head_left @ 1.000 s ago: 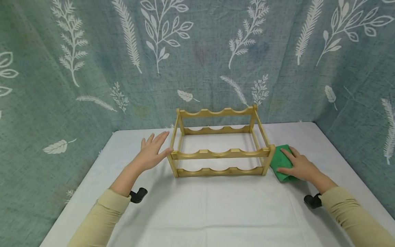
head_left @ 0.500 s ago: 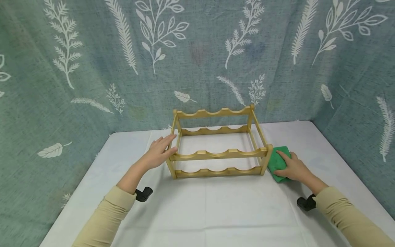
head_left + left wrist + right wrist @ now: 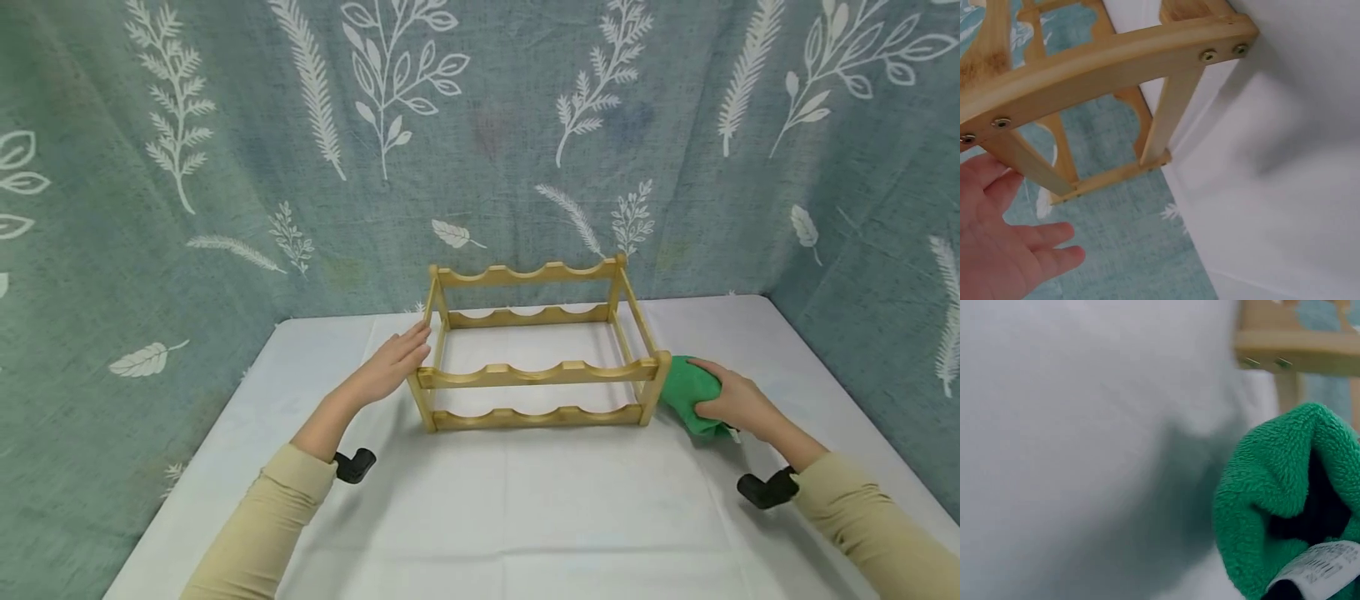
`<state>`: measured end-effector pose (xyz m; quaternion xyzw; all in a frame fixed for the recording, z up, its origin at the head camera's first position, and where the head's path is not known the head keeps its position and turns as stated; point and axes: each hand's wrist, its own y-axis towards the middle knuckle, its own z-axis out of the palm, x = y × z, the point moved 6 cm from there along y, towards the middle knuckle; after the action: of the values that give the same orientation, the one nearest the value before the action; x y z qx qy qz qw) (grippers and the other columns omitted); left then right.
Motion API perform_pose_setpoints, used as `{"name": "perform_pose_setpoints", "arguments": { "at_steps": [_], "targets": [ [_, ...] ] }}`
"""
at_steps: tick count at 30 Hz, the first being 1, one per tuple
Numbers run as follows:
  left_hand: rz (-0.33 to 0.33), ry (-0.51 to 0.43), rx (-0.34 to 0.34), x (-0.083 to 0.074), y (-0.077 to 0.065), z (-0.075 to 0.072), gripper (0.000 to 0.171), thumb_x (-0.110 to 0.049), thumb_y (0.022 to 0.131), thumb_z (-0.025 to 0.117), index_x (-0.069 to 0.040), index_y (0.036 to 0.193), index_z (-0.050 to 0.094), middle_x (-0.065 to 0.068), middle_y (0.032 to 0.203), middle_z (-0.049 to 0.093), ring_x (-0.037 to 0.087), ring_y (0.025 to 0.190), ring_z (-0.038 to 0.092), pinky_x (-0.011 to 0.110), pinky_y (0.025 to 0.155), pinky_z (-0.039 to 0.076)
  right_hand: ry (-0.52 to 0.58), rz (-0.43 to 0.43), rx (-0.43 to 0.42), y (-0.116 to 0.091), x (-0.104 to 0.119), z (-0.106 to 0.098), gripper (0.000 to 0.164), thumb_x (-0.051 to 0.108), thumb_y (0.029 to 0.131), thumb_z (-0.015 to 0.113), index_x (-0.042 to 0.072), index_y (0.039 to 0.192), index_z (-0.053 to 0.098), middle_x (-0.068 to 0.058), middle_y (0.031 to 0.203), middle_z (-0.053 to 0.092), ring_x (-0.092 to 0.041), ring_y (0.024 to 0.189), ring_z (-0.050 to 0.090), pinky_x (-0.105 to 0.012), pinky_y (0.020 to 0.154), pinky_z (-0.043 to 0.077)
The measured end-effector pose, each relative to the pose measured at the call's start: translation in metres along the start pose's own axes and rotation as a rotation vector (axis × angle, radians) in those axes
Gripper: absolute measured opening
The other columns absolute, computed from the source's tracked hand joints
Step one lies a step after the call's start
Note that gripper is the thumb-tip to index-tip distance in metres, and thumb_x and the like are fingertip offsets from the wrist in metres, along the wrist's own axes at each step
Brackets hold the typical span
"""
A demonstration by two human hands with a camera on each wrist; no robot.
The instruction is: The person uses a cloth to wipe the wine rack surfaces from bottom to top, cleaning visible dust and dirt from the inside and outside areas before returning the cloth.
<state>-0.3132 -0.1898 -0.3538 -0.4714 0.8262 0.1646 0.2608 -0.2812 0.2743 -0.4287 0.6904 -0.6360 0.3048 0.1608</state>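
A light wooden wine rack with scalloped rails stands on the white table. My left hand lies at its left end, fingers straight along the upper side bar. Seen from the left wrist, the hand has two fingers up against a side slat and the others spread below. To the right of the rack, my right hand pinches a green cloth between thumb and fingers. The right wrist view shows the fluffy cloth bunched into folds, with a white printed label; the right hand is hidden there.
The white tablecloth covers the table, which meets a teal leaf-patterned curtain behind and at both sides. The cloth is close beside the rack's front right post.
My left hand has moved right onto the rack's left side. The green cloth lay flat under my right hand; now it is gathered up in the fingers. The rack stays put.
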Motion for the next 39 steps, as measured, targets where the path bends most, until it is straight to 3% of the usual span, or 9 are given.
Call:
{"name": "perform_pose_setpoints", "arguments": {
  "at_steps": [9, 13, 20, 27, 39],
  "targets": [
    [-0.025, -0.022, -0.009, 0.003, 0.002, 0.002, 0.057, -0.037, 0.101, 0.022, -0.001, 0.146, 0.016, 0.015, 0.153, 0.008, 0.032, 0.14, 0.005, 0.051, 0.11, 0.001, 0.023, -0.009, -0.026, -0.021, 0.017, -0.049, 0.084, 0.021, 0.082, 0.062, 0.005, 0.147, 0.011, -0.036, 0.119, 0.04, -0.039, 0.09, 0.049, -0.035, 0.06, 0.043],
    [-0.037, -0.059, 0.002, 0.005, 0.001, 0.003, 0.059, -0.039, 0.101, 0.022, -0.003, 0.146, 0.014, 0.013, 0.153, 0.005, 0.031, 0.14, 0.002, 0.052, 0.11, 0.004, -0.004, -0.05, -0.048, -0.029, 0.037, -0.069, 0.083, 0.022, 0.084, 0.061, 0.007, 0.148, 0.01, -0.034, 0.116, 0.042, -0.038, 0.088, 0.05, -0.035, 0.06, 0.043],
    [-0.051, -0.098, 0.037, 0.005, 0.001, 0.003, 0.063, -0.044, 0.1, 0.025, -0.007, 0.148, 0.009, 0.01, 0.154, 0.0, 0.028, 0.141, -0.001, 0.052, 0.11, 0.009, -0.06, -0.106, -0.073, -0.04, 0.082, -0.089, 0.084, 0.021, 0.083, 0.063, 0.011, 0.148, 0.011, -0.03, 0.126, 0.032, -0.041, 0.094, 0.047, -0.037, 0.06, 0.042],
    [-0.052, -0.092, 0.064, 0.005, 0.0, 0.002, 0.059, -0.037, 0.101, 0.027, -0.008, 0.148, 0.006, 0.009, 0.154, -0.001, 0.028, 0.141, -0.002, 0.053, 0.11, 0.008, -0.051, -0.268, -0.064, -0.05, 0.131, -0.076, 0.082, 0.01, 0.077, 0.067, 0.006, 0.145, 0.02, -0.026, 0.121, 0.044, -0.035, 0.09, 0.049, -0.037, 0.062, 0.042],
    [-0.053, -0.081, 0.074, 0.007, -0.001, -0.002, 0.062, -0.043, 0.099, 0.03, -0.011, 0.148, 0.011, 0.009, 0.154, 0.002, 0.029, 0.141, 0.001, 0.055, 0.109, 0.011, 0.044, -0.344, 0.084, -0.061, 0.181, -0.016, 0.08, 0.012, 0.07, 0.071, 0.007, 0.138, 0.028, -0.024, 0.117, 0.05, -0.028, 0.089, 0.056, -0.034, 0.062, 0.046]
  ]
}}
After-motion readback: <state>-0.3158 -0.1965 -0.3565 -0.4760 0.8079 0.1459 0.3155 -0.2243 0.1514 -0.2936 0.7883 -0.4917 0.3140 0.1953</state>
